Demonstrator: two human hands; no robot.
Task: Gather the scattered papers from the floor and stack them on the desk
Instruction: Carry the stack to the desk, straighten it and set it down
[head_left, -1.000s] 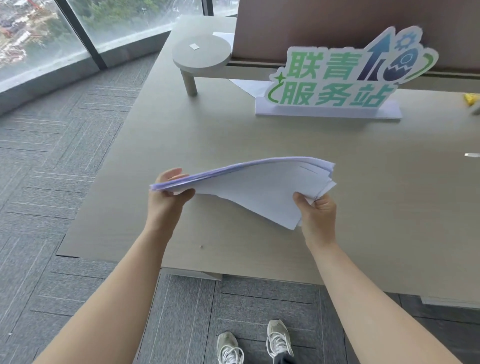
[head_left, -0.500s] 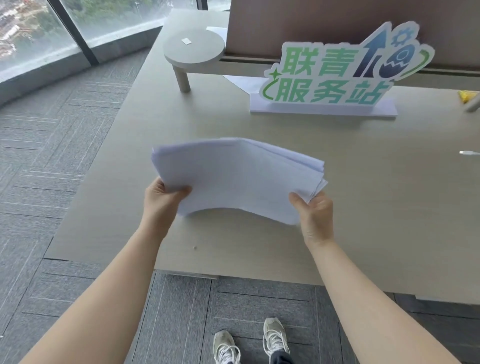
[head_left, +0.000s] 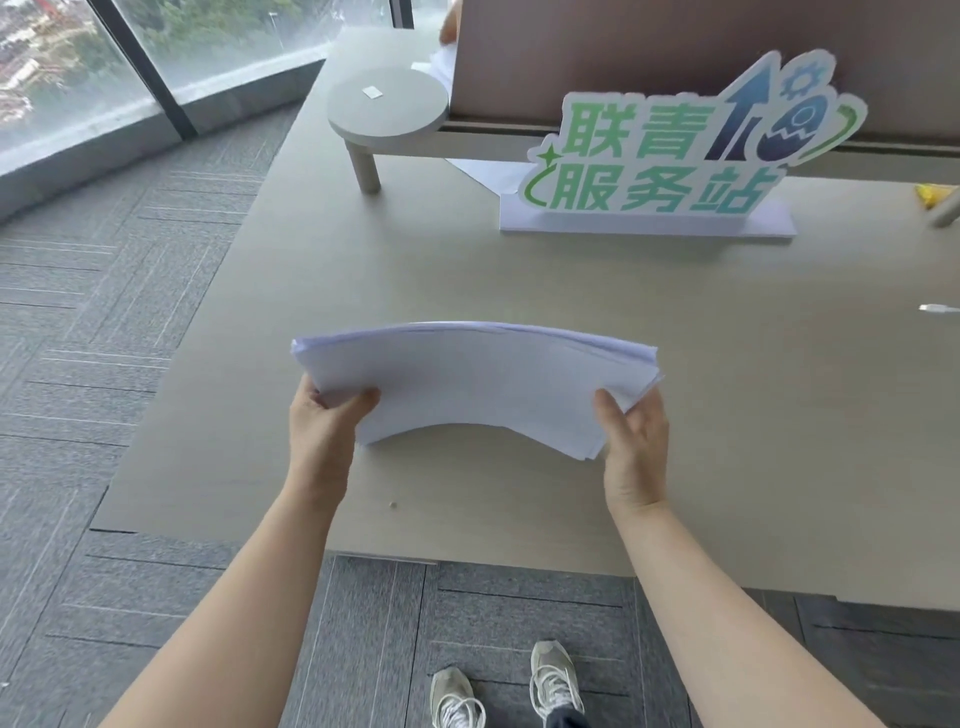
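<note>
A stack of white papers (head_left: 483, 374) is held over the near part of the beige desk (head_left: 727, 415). The stack bows upward in the middle, its long edge facing me. My left hand (head_left: 324, 426) grips the stack's left end with the thumb on top. On the right end my right hand (head_left: 636, 441) pinches the lower corner. The sheets' right edges are slightly fanned. The papers' underside and whether the far edge touches the desk are hidden.
A green and blue cut-out sign (head_left: 675, 150) stands at the desk's back. A round raised shelf (head_left: 387, 109) sits back left, with a brown partition (head_left: 675, 52) behind. More white paper (head_left: 493, 174) lies under the shelf. Grey carpet (head_left: 104, 364) and a glass wall lie left.
The stack has turned from nearly flat to tilted up toward me, then dropped a little lower over the desk. Both hands keep their grip on its ends.
</note>
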